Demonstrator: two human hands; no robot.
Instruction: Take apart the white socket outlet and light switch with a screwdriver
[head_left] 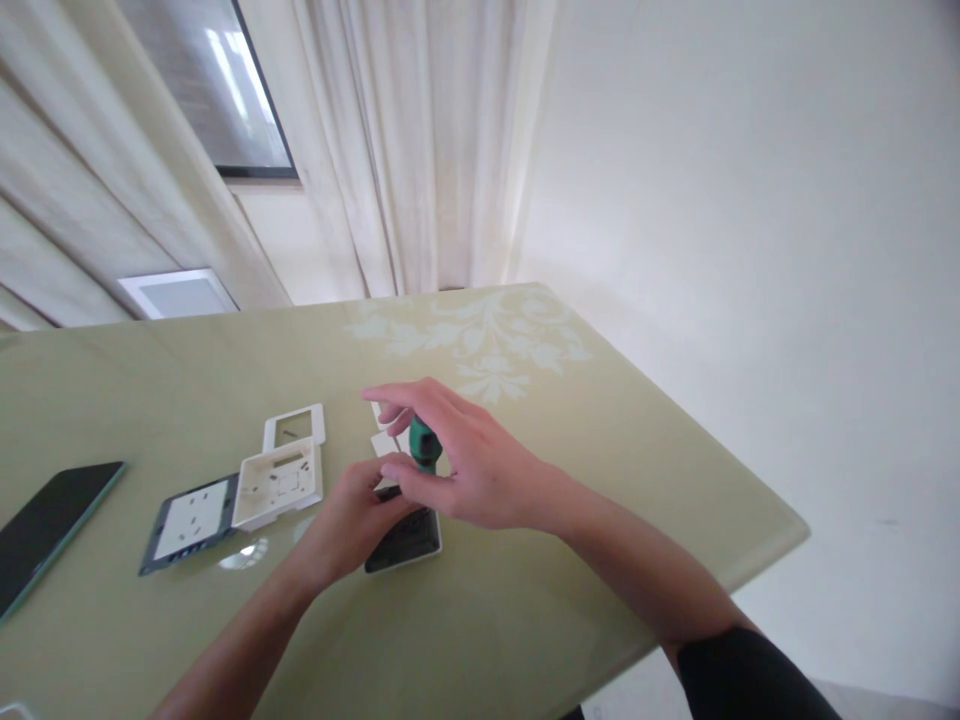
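Observation:
A screwdriver with a green and black handle (425,445) stands nearly upright between my hands. My right hand (476,455) curls around that handle from the right, its index finger stretched past it. Low beside the shaft, my left hand (364,510) has thumb and index finger closed together; what lies between their tips is hidden. Under both hands rests a black panel with a white rim (409,542), partly covered by my left fingers. Small white pieces (385,443) show just behind the hands, mostly blocked from sight.
Left of my hands lie a white open box (279,485), a white frame (295,428) and a dark-edged panel with small screws (191,522). A black phone-like slab (56,525) is at far left. The table (645,480) ends at a right-hand edge near the wall.

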